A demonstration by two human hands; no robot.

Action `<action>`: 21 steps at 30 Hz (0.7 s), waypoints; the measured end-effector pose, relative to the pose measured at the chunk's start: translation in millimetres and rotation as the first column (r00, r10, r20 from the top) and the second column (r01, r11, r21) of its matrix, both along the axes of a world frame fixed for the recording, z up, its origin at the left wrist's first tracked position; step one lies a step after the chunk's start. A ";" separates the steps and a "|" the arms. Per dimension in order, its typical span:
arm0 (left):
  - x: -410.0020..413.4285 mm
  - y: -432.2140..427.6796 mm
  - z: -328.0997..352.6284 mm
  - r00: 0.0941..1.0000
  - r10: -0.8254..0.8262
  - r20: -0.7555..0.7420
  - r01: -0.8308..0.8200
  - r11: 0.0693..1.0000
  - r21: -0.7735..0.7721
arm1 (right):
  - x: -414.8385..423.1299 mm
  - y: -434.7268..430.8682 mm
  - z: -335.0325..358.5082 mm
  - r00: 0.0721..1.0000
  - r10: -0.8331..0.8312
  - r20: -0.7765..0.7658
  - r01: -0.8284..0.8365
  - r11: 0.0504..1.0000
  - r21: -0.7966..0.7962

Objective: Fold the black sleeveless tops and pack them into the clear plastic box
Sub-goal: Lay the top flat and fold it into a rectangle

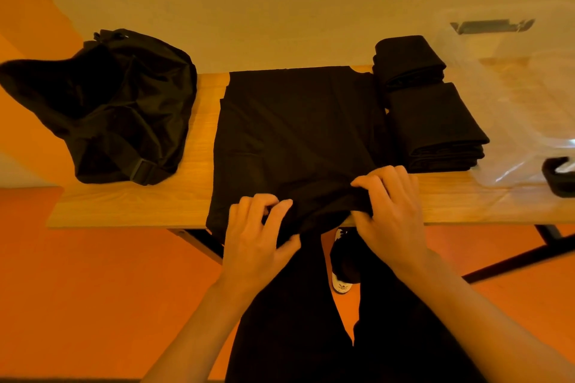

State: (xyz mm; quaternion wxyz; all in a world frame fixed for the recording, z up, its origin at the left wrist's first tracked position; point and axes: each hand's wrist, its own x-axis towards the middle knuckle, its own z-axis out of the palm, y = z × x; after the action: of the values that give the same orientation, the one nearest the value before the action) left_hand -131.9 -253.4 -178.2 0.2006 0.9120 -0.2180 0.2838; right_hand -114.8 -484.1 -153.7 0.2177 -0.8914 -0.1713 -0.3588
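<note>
Both hands busy: I'm gripping the near hem of the black top (pixel 295 133), left hand (pixel 258 233) and right hand (pixel 392 211) curled into fabric. Top is lying spread on the table (pixel 140 195), folded stacks (pixel 435 127) sitting beside it, next to the clear plastic box (pixel 522 86).

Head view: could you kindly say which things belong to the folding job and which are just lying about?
Job: black sleeveless top spread flat, held by left-hand grip and right-hand grip; near stack of folded black tops; far stack of folded black tops; clear plastic box.
Lying about: crumpled black fabric bag, untouched.
</note>
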 end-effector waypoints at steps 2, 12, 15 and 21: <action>0.9 -1.3 -4.7 0.999 0.044 -0.004 -0.044 0.999 0.008 | -0.7 -2.6 -3.6 0.999 -0.035 0.023 0.034 0.999 0.021; -10.5 7.9 -5.3 0.983 0.134 0.125 -0.112 0.979 -0.170 | -26.2 -32.8 -4.0 0.988 -0.136 -0.077 0.151 0.958 0.245; -14.5 -6.5 -16.9 0.997 0.074 -0.009 -0.074 0.997 0.008 | -40.1 -23.3 2.5 0.977 -0.097 -0.192 0.165 0.912 0.376; -13.1 -3.7 -13.9 0.989 0.081 0.127 -0.060 0.985 -0.161 | -41.1 -29.6 14.2 0.929 -0.150 -0.338 0.270 0.899 0.344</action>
State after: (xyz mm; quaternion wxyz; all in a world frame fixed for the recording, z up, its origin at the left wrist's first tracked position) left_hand -145.0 -257.1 -192.1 0.2463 0.8796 -0.1755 0.3673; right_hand -155.9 -513.7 -139.4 0.3714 -0.8888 0.0363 -0.2660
